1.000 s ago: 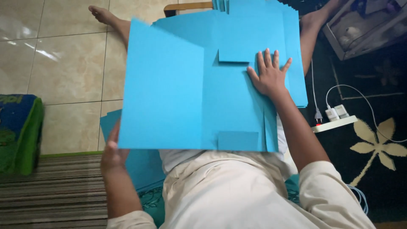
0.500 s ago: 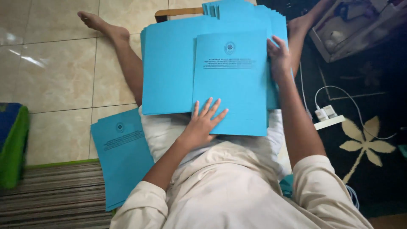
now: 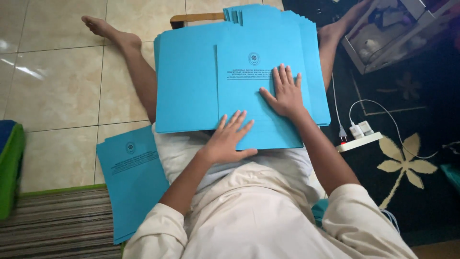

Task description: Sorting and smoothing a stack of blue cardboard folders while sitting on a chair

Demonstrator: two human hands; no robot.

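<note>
While a second pile of blue folders point(image 3: 132, 184) lies on the floor point(image 3: 62, 96) by the person's left hip, the left hand point(image 3: 229, 138) rests spread and flat on the near edge of the top blue folder point(image 3: 261, 96) on the lap stack point(image 3: 187, 81). Likewise, the right hand point(image 3: 286, 93) presses flat mid-cover. Uneven pressure could skew the fold or slide the fanned stack off the legs.

We sit on a glossy beige tiled floor point(image 3: 62, 81) that catches bright glare at the left. A striped rug point(image 3: 52, 223) lies near us, a dark carpet point(image 3: 421, 192) (with a pale flower pattern) spreads right, carrying a white power strip point(image 3: 359, 141).
</note>
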